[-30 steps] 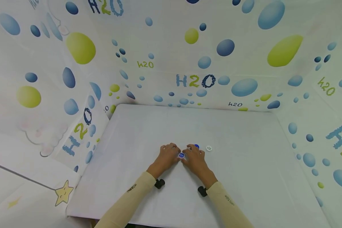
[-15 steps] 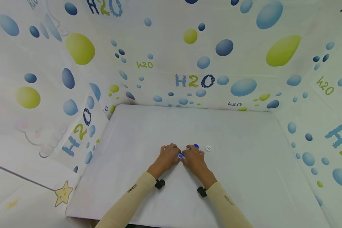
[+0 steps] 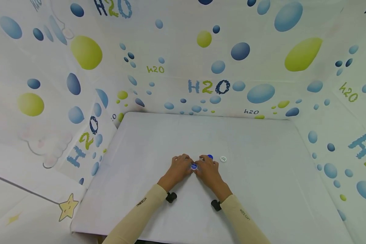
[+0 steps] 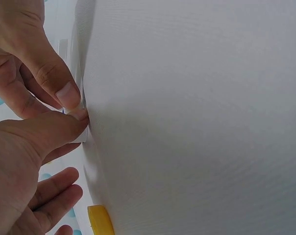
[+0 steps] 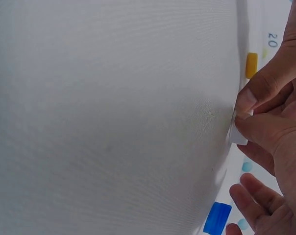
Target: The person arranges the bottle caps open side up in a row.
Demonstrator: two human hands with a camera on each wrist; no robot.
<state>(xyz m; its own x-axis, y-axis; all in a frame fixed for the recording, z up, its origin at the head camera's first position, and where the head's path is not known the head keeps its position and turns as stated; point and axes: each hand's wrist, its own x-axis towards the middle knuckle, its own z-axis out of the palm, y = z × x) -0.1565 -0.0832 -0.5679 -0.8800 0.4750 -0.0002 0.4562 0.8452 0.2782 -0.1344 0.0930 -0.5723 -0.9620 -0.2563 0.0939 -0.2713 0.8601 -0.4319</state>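
My left hand (image 3: 180,166) and my right hand (image 3: 208,168) meet near the middle of the table. Between them, thumbs and forefingers pinch a small round cap (image 3: 194,166) with a blue top and a white rim. The wrist views show the white side of the cap (image 5: 239,135) close over the tabletop, with both thumb tips in front of it. A blue cap (image 3: 210,157) lies just beyond my right hand, partly hidden by its fingers. To the right of that rests a white round piece (image 3: 223,159) with markings on its face.
A yellow piece (image 4: 100,220) sits beyond my left hand, hidden in the head view. The white-covered table (image 3: 262,189) meets walls of patterned cloth (image 3: 177,40) at the back and sides. Black wrist cameras (image 3: 171,197) are worn below both hands.
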